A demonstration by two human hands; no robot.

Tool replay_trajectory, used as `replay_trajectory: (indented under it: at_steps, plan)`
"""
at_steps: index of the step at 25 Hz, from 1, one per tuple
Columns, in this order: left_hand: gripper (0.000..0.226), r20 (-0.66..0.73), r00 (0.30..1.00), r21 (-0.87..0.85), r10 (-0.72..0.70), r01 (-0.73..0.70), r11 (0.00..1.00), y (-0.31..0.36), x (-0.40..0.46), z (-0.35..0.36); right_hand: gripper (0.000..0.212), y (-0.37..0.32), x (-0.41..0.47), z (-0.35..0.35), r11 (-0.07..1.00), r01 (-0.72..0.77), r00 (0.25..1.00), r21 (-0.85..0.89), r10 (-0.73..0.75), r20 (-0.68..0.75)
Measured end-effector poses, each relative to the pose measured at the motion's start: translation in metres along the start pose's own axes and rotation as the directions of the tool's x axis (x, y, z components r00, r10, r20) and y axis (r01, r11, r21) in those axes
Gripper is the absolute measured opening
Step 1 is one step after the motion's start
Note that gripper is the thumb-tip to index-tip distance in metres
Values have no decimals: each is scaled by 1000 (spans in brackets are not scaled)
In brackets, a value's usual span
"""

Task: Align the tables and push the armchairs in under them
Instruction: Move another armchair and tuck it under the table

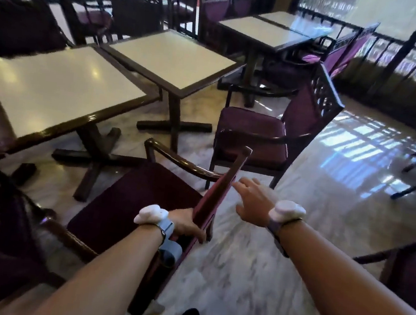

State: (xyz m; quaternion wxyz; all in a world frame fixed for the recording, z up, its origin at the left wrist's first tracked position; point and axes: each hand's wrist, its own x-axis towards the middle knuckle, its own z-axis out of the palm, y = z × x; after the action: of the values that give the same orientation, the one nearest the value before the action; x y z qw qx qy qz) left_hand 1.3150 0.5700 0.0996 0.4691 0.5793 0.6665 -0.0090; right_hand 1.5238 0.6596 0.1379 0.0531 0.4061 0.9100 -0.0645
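At the far left a dark armchair back (22, 25) stands behind the near table (53, 93), a pale square top with a dark wooden rim on a cross-shaped foot. Its right corner touches, or almost touches, the left corner of the second table (171, 60), which is turned at a slight angle to it, so the two edges do not run in one line. More chairs with lattice backs (134, 17) stand behind the second table.

In front of the near table sits the nearest armchair (129, 200), purple seat facing the table, not under the top (its seat is in full view, well out from the rim). The left hand (186, 226) grasps the top of this chair's backrest, fingers curled over the edge, a white pad and a pale strap on the wrist. The right hand (251, 202) hangs just to the right of the backrest with fingers spread and loose, holding nothing; whether it touches the wood I cannot tell. It too carries a white pad on a dark strap.

Further right, a second armchair (264, 135) stands clear of the second table, seat turned toward it. Behind it a pair of joined tables (262, 31) sits with purple chairs around. At the right runs a dark railing (404, 63), with light glaring on the marble floor (279, 269).
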Motion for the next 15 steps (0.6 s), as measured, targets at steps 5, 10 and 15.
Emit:
replay_trajectory:
  at_steps: [5,10,15]
  plan:
    - [75,117,939,155,-324,305,940,1,10,-11,77,35,70,-21,911,293,956,-289,-289,58]
    - [78,89,857,55,-507,504,862,10,9,-10,70,39,129,-17,765,549,835,-336,-518,185]
    - [36,-66,768,-107,-637,630,770,35,1,12,62,47,155,-14,652,703,710,-286,-619,335]
